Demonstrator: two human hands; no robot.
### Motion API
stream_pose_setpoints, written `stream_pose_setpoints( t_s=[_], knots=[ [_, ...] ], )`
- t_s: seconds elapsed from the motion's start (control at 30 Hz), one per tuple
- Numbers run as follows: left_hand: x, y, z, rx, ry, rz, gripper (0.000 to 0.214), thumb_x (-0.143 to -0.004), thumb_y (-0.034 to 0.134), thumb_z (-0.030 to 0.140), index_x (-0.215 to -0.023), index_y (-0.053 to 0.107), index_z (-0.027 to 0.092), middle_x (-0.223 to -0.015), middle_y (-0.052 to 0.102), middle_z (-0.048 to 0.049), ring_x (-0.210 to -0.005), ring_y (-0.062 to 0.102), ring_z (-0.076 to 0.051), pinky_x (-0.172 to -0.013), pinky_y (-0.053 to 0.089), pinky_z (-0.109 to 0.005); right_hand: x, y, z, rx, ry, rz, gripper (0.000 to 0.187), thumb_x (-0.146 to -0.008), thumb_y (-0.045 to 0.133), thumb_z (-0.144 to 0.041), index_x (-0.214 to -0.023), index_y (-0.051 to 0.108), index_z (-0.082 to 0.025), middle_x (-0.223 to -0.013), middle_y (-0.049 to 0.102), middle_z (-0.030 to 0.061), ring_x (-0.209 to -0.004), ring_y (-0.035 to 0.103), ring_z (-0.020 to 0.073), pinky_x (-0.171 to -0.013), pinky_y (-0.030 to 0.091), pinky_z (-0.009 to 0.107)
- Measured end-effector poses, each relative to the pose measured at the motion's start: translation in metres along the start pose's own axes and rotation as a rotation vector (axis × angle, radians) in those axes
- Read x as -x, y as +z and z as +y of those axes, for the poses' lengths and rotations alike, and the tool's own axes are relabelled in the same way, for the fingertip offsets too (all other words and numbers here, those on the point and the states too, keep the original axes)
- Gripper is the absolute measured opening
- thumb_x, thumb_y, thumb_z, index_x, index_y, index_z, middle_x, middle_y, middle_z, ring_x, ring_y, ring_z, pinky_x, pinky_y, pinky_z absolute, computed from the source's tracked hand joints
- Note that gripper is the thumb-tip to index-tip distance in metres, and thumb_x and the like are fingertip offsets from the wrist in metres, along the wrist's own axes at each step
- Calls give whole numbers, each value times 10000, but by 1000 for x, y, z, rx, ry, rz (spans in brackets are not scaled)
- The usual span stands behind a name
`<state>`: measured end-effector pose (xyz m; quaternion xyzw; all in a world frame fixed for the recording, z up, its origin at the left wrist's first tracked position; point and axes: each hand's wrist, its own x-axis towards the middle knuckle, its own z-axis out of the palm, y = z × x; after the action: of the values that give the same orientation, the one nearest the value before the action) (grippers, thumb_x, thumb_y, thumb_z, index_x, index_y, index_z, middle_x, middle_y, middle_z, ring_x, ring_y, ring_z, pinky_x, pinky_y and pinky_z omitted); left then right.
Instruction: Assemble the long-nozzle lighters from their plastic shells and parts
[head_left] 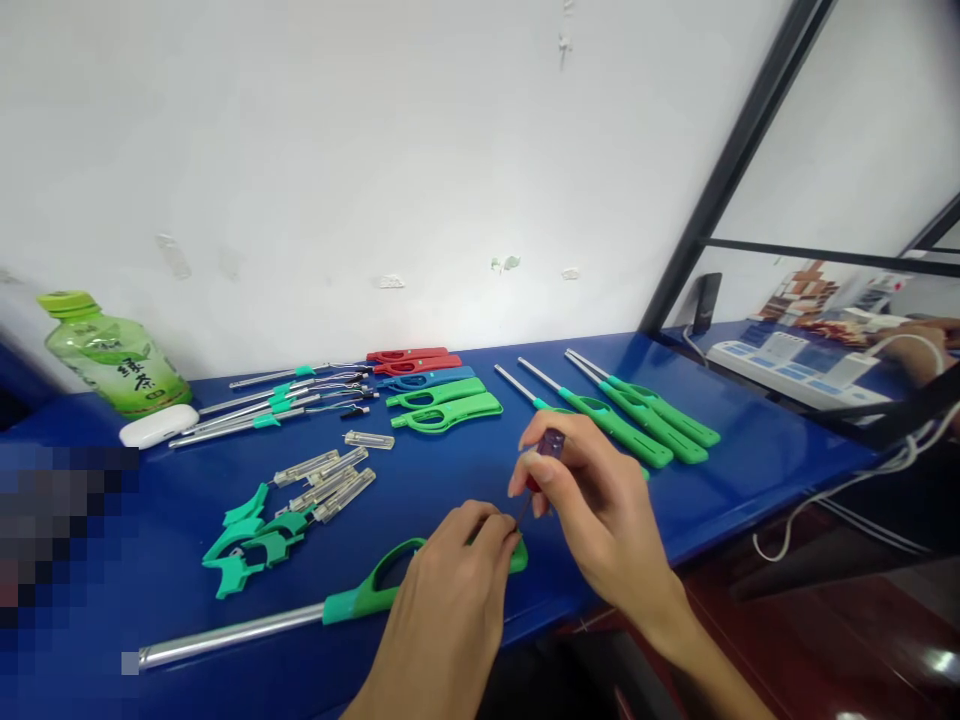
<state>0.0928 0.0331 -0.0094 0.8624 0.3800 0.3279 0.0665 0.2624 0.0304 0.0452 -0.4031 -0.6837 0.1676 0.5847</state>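
A long-necked gas lighter [341,607] with a green handle and silver tube lies along the front of the blue table. Over its handle is my left hand [454,580], fingers curled around it and holding it down. My right hand [607,515] grips a small screwdriver [553,443] with a dark, translucent handle between thumb and fingers. The screwdriver's shaft slants down to the handle's end, beside my left fingertips; its tip is hidden. To the left lie teal plastic trigger pieces [238,540] and several clear fuel cartridges [330,488].
Several green lighters [626,430] lie at the right. Behind are green handle shells [450,410], a blue shell [420,380], red shells [412,362] and metal tubes with wires [247,420]. A green bottle [124,360] and white case [159,427] sit left; a power strip [795,375] is right.
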Motion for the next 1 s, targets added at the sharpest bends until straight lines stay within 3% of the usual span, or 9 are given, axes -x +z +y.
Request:
stream_pose_setpoints(
  t_s=[0.1, 0.2, 0.3, 0.47, 0.57, 0.7, 0.87, 0.93, 1.0],
  knots=[
    [6, -2, 0, -58, 4, -1, 218, -1117, 499, 241, -1224, 688, 262, -1186, 768, -24, -1007, 779, -226, -901, 664, -428, 5, 3, -2, -2, -63, 15, 152, -1103, 633, -200, -1164, 718, -311, -1046, 792, -46, -908, 748, 110, -850, 599, 225],
    [14, -8, -2, -131, 16, -3, 288, -1085, 557, 256, -1357, 646, 282, -1243, 759, -51, -1061, 762, -291, -881, 657, -520, 9, 9, 1, -117, -73, 35, 358, -1100, 628, -143, -1364, 708, -370, -1100, 817, -55, -906, 770, 114, -845, 638, 246],
    [21, -14, -7, -196, 42, -5, 380, -1083, 547, 224, -1452, 605, 297, -1252, 755, -60, -1058, 748, -296, -829, 648, -501, 10, 12, 7, -135, -130, 83, 442, -1077, 673, -125, -1417, 710, -405, -1048, 821, -68, -893, 775, 122, -843, 654, 262],
    [28, -16, -22, -249, 64, 0, 376, -1096, 550, 235, -1465, 599, 281, -1283, 756, -72, -1102, 746, -291, -877, 659, -496, 3, 4, 5, -35, -113, 5, 395, -1140, 563, -180, -1444, 722, -376, -1321, 807, 7, -1066, 789, 173, -874, 649, 313],
    [30, -18, -27, -256, 63, -21, 409, -1097, 545, 236, -1502, 576, 280, -1297, 752, -72, -1117, 743, -298, -881, 670, -505, -3, 5, 0, -76, -94, -38, 391, -1133, 565, -148, -1385, 757, -376, -1153, 828, -13, -1011, 785, 157, -857, 642, 293],
    [31, -23, -27, -248, 46, -64, 436, -1090, 543, 215, -1519, 569, 289, -1294, 748, -57, -1120, 738, -288, -917, 681, -520, -8, 15, -2, 4, -218, 43, 332, -1042, 734, -152, -1269, 821, -378, -949, 740, -25, -846, 700, 134, -768, 608, 263],
    [24, -25, -19, -255, 10, -88, 411, -1064, 548, 182, -1458, 637, 252, -1229, 758, -74, -1081, 746, -300, -916, 688, -549, -10, 18, 2, -63, -167, -133, 421, -1142, 532, -181, -1458, 713, -392, -1266, 775, 32, -1059, 758, 173, -852, 644, 301],
    [22, -26, -17, -263, -3, -92, 416, -1051, 564, 173, -1454, 647, 236, -1229, 758, -82, -1089, 747, -305, -938, 683, -558, -11, 18, 5, -110, -150, -156, 409, -1132, 552, -158, -1408, 735, -398, -1202, 800, 13, -1035, 766, 166, -858, 643, 293],
    [21, -26, -15, -273, -16, -96, 433, -1039, 575, 160, -1460, 646, 230, -1237, 758, -84, -1101, 746, -305, -963, 676, -564, -12, 19, 8, -106, -166, -80, 349, -1077, 676, -159, -1311, 783, -395, -1012, 772, -13, -925, 740, 151, -826, 627, 272]
  ],
)
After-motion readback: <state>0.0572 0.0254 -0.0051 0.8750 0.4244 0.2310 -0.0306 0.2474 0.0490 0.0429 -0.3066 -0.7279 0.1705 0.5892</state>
